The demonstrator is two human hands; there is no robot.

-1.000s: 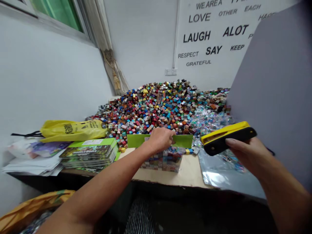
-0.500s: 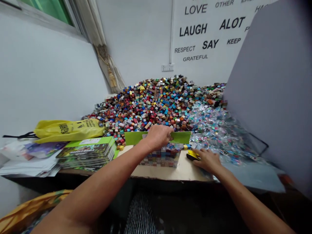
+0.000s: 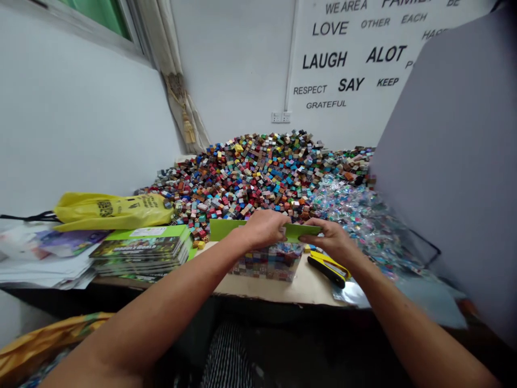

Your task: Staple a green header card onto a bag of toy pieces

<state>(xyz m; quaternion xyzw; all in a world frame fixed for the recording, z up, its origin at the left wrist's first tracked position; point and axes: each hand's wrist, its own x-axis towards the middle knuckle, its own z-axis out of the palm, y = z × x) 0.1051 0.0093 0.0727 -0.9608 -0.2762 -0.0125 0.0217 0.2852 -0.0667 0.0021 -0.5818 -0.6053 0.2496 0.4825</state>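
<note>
My left hand (image 3: 265, 228) is closed on the top of a bright green card (image 3: 224, 228), near its middle. Below the card stands a clear bag of small coloured blocks (image 3: 266, 264), resting on the table board. At the card's right end, my right hand (image 3: 332, 238) pinches the edge between thumb and fingers. A yellow and black stapler (image 3: 329, 268) lies on the board just below my right hand, untouched. My left hand and forearm hide part of the card and bag.
A large heap of small blocks (image 3: 250, 178) fills the back. Clear packets (image 3: 355, 215) pile up on the right beside a grey panel (image 3: 452, 151). To the left are stacked printed cards (image 3: 141, 248), a yellow bag (image 3: 113, 211) and white papers (image 3: 44, 269). An orange sack (image 3: 52, 337) sits low left.
My right hand has left the stapler and moved up and left to the green card's right end. My left hand stays on the card. The view has shifted slightly.
</note>
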